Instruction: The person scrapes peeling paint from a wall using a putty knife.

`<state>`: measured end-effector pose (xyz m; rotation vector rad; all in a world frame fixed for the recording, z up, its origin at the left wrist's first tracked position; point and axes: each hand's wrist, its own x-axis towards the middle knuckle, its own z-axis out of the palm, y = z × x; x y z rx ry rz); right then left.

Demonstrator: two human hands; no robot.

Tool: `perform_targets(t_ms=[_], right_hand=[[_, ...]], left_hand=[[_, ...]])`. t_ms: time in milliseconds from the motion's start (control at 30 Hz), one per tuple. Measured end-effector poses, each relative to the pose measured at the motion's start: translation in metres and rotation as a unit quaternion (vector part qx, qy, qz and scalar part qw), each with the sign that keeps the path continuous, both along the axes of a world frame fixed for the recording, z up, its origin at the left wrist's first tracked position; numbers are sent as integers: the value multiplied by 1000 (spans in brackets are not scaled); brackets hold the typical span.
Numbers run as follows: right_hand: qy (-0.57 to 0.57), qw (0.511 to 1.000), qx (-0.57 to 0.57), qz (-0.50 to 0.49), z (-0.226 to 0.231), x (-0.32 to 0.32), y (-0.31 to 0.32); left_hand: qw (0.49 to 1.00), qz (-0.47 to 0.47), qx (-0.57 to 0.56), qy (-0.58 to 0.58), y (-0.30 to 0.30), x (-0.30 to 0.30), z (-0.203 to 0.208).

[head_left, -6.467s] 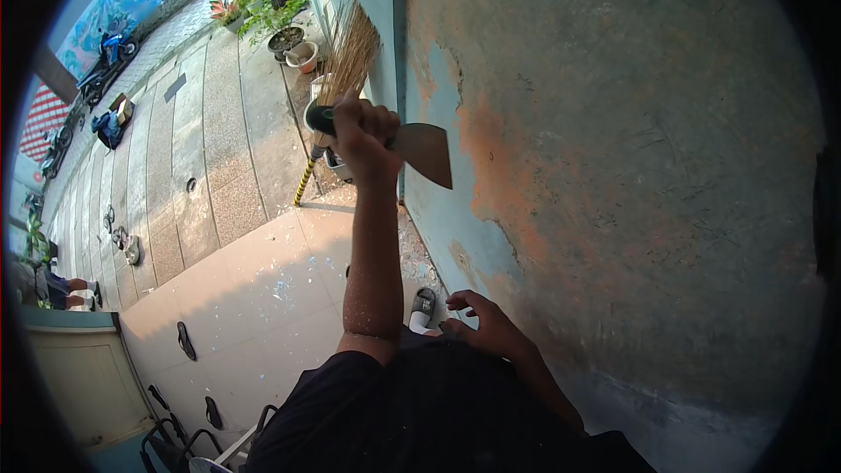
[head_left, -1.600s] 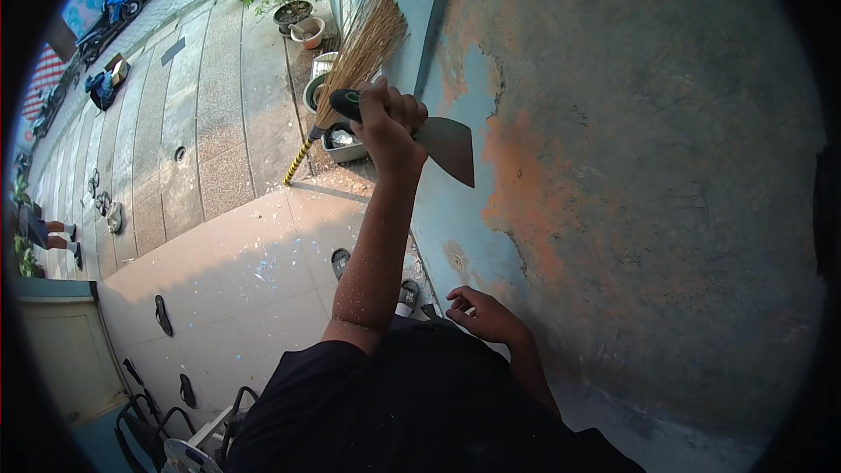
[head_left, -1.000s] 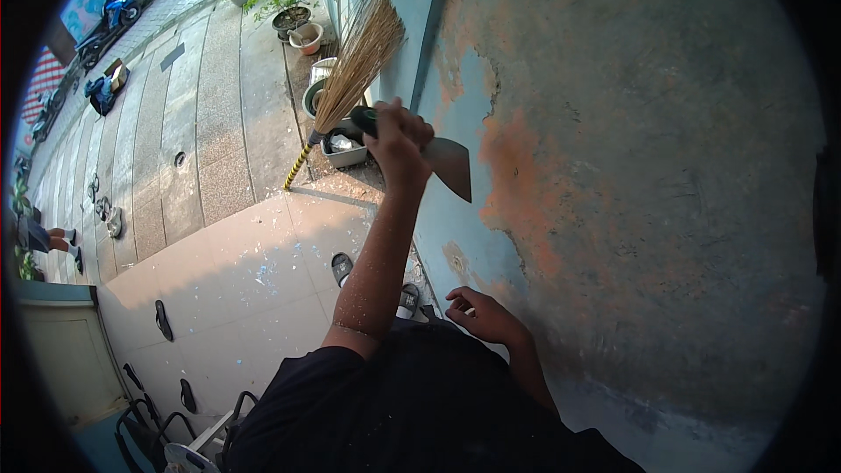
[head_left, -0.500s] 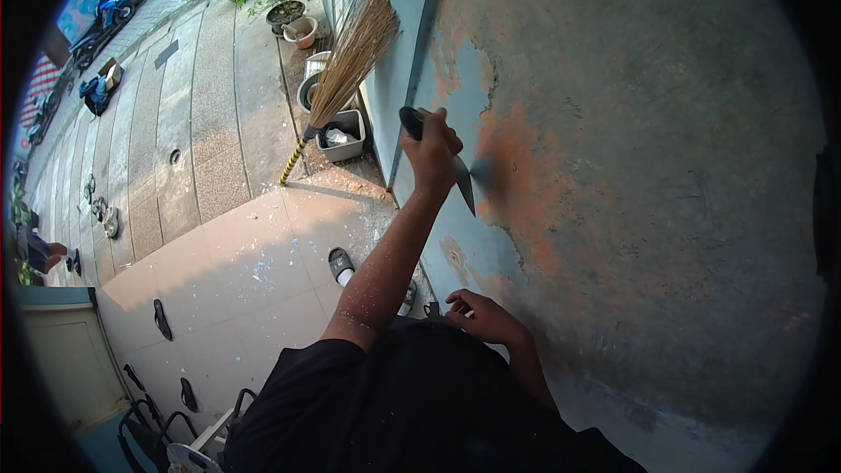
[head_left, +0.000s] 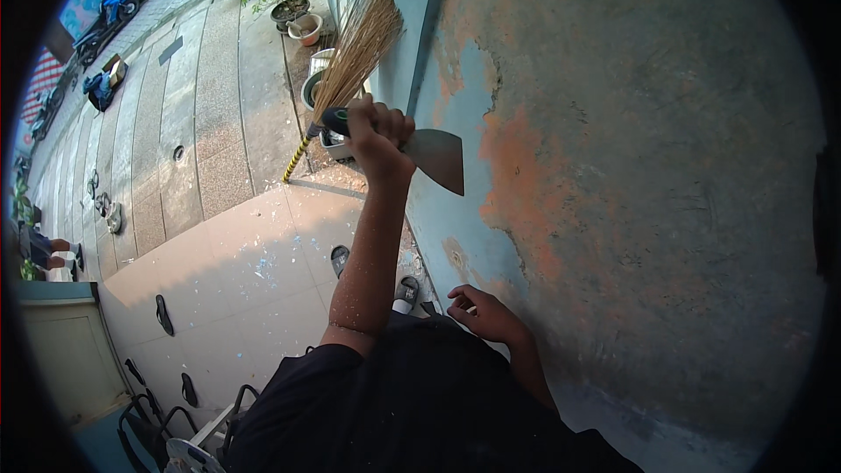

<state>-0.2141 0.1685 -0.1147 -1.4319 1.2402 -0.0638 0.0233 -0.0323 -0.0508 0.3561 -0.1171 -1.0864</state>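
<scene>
My left hand [head_left: 378, 136] is closed around the black handle of a scraper [head_left: 441, 160], whose broad flat metal blade points right toward the wall [head_left: 648, 149]. The blade looks to be held off the wall's surface. Beyond its tip, pale blue paint [head_left: 473, 88] has a ragged, peeled edge, with an orange patch [head_left: 517, 171] and bare grey plaster to the right. My right hand [head_left: 491, 315] hangs low by the wall, fingers loosely bent and apart, with nothing seen in it. Pale flecks dot my left forearm.
A stick broom [head_left: 359, 44] leans bristles-up against the wall corner, partly before a grey bin [head_left: 335, 151]. Paint chips [head_left: 263, 267] litter the tiled floor. Flip-flops [head_left: 164, 315] and a black-framed chair [head_left: 158, 425] are at lower left; potted plants [head_left: 289, 9] stand farther off.
My left hand has moved left with the scraper, away from the wall. Its blade has turned from edge-on to showing its broad face. The right hand has hardly moved.
</scene>
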Motion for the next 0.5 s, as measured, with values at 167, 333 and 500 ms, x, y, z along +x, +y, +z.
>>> perform_targets(t_ms=[167,333,500], right_hand=[[0,999,19,36,0,5,2],[-13,1000,8,0,1,-3,-1],[8,999,18,50,-4,1,0]], left_hand=[[989,-56,64,-118,-1,-57,-12],[1000,-7,-9,-26,6,-9,3],[1000,-20,8,4,0,-16,14]])
